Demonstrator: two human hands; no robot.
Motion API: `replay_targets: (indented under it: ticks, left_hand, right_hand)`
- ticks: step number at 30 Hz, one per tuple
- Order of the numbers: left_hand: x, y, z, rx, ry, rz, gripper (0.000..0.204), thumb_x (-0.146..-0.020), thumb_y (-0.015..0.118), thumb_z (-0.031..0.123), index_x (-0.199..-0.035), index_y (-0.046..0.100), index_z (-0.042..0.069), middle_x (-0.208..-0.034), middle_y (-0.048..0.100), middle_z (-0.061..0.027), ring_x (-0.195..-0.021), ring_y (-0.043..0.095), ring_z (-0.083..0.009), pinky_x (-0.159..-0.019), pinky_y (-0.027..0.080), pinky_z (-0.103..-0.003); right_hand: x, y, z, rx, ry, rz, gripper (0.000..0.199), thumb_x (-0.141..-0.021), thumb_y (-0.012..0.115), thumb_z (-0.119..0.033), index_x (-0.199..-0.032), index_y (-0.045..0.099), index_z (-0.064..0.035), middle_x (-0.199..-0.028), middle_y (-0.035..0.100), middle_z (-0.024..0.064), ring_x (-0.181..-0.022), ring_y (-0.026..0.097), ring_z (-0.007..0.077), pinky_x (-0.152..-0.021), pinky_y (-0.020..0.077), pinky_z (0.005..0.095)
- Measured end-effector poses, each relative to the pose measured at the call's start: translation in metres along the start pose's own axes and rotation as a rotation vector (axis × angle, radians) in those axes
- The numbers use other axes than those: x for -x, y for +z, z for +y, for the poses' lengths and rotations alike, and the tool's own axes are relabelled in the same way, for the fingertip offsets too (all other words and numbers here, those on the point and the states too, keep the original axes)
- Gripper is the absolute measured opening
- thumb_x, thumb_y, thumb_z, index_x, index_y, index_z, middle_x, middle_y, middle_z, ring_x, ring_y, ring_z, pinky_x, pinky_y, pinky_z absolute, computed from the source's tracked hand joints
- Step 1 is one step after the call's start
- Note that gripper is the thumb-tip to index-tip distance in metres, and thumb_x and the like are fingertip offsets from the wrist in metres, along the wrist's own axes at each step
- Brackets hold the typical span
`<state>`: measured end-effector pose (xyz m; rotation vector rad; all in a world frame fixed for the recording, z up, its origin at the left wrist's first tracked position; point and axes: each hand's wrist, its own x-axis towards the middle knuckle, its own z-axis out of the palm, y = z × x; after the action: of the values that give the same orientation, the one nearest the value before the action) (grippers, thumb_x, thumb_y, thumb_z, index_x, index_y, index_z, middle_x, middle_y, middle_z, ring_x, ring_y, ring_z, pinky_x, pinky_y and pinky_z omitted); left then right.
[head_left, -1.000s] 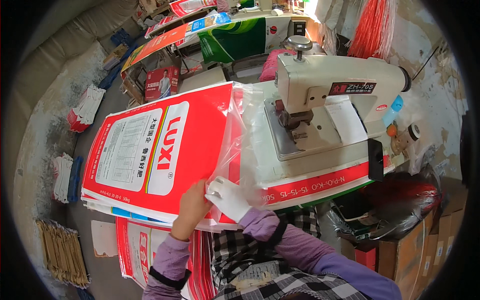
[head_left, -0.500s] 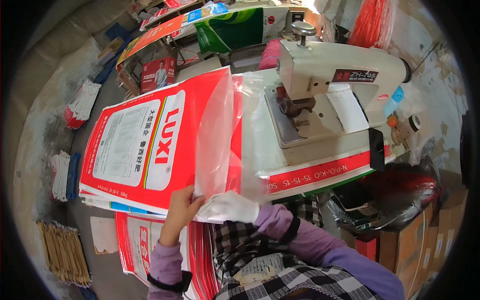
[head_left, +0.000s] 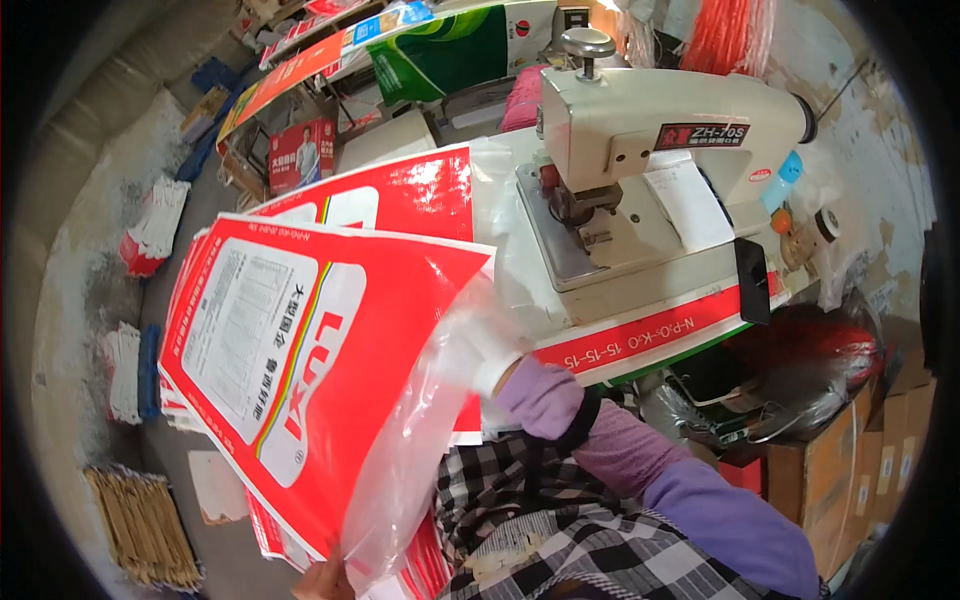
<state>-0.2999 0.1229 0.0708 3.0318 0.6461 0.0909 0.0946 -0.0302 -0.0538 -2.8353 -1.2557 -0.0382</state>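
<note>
Two hands: both were on one red printed sack (head_left: 300, 370), lifted off the stack (head_left: 400, 200) beside the sewing machine (head_left: 660, 150).
Right hand (head_left: 480, 350): gloved white, reaching into a clear plastic liner (head_left: 420, 450); whether its fingers were closed could not be told.
Left hand (head_left: 325, 580): at the lower edge, pinched shut on the sack's bottom corner and the liner.
Risk: the slippery liner looked likely to bunch or slide out, since only one corner was held.
Risk: the tilted sack could sag and fold.
</note>
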Motion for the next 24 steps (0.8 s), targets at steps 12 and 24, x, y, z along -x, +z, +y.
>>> replay_targets:
  ticks: [12, 24]
  left_hand:
    - [-0.031, -0.024, 0.015, 0.361, -0.156, 0.288, 0.007, -0.085, 0.064, -0.005, -0.080, 0.059, -0.005, -0.069, 0.059, -0.0088, -0.060, 0.047, -0.0140, -0.053, 0.039, -0.030]
    - [-0.024, -0.023, -0.042, 0.031, 0.083, 0.183, 0.009, -0.080, 0.076, 0.004, -0.086, 0.070, 0.004, -0.068, 0.062, -0.0098, -0.049, 0.051, -0.0194, -0.050, 0.045, -0.030]
  right_hand:
    - [0.035, 0.000, 0.064, -0.286, -0.115, 0.762, 0.026, -0.085, 0.061, -0.010, -0.112, 0.064, -0.0095, -0.096, 0.069, 0.0080, -0.092, 0.065, 0.0247, -0.087, 0.0494, 0.0349]
    - [0.007, 0.032, 0.056, -0.966, 0.381, 0.680, 0.020, -0.078, 0.065, -0.004, -0.097, 0.060, -0.0044, -0.085, 0.067, 0.0140, -0.074, 0.066, 0.0295, -0.065, 0.0521, 0.0384]
